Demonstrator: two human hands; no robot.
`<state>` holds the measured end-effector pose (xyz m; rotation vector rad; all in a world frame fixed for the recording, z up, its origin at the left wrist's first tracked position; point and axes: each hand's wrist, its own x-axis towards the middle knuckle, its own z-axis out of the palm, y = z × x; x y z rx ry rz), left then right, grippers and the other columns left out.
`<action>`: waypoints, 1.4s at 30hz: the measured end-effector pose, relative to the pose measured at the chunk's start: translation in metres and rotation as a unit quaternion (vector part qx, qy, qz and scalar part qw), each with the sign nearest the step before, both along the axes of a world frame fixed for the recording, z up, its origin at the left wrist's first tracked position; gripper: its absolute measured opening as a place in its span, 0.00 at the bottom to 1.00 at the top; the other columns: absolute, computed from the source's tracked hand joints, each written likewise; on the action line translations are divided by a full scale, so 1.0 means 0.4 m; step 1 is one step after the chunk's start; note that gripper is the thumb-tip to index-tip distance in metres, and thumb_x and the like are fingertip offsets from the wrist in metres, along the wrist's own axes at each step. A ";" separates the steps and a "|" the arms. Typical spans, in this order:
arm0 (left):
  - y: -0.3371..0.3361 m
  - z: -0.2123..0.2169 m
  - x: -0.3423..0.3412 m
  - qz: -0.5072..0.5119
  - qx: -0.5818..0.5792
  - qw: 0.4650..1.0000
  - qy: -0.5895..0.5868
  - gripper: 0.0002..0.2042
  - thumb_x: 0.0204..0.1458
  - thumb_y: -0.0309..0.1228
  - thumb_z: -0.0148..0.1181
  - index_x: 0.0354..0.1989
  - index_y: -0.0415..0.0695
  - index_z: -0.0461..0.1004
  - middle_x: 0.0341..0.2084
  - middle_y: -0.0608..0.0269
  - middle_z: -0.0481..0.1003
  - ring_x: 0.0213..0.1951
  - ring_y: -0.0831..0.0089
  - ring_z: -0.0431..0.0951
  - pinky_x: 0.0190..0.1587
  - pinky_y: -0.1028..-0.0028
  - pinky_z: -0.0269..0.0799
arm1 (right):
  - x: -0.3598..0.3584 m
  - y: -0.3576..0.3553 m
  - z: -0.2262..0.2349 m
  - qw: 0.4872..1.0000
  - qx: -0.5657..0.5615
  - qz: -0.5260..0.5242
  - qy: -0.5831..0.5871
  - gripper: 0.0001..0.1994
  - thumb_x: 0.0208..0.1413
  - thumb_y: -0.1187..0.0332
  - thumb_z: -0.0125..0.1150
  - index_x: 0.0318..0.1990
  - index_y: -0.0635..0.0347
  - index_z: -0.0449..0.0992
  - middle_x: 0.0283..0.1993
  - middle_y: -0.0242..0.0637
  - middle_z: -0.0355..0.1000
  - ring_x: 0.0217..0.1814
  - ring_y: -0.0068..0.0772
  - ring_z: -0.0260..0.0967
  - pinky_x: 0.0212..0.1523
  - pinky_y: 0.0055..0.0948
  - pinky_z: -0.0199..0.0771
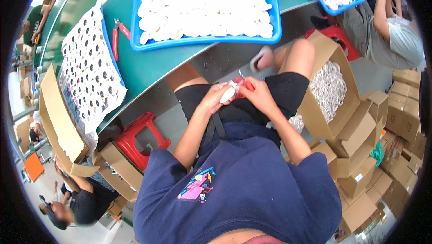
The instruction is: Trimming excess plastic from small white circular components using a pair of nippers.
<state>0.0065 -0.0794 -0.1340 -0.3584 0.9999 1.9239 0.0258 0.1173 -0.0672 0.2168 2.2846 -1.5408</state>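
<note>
Over my lap, my left hand (213, 99) is closed around a small rounded white plastic piece (228, 94). My right hand (261, 94) grips a red-handled tool (248, 85), which looks like a pair of cutters, right beside that piece. Fingers hide most of the tool, so I cannot tell whether its jaws touch the white part. Ahead, a blue tray (202, 42) heaped with similar white pieces stands on the green table. Red-handled nippers (115, 41) lie on the table left of the tray.
A sheet with rows of black-centred white parts (92, 59) lies at left, beside an open carton (58, 118). A red stool (139, 136) stands below. To the right, a cardboard box (315, 104) holds white rings; a second blue tray (335, 7) and a seated co-worker are beyond.
</note>
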 end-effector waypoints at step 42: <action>0.228 0.227 -0.037 0.120 0.007 0.993 -0.017 0.11 0.65 0.38 0.48 0.42 0.45 0.71 0.27 0.69 0.72 0.24 0.83 0.72 0.19 0.81 0.64 | 0.025 0.022 0.208 0.980 -0.009 -0.158 0.117 0.16 0.51 0.77 0.63 0.48 0.68 0.71 0.42 0.50 0.73 0.43 0.50 0.74 0.45 0.38 0.73</action>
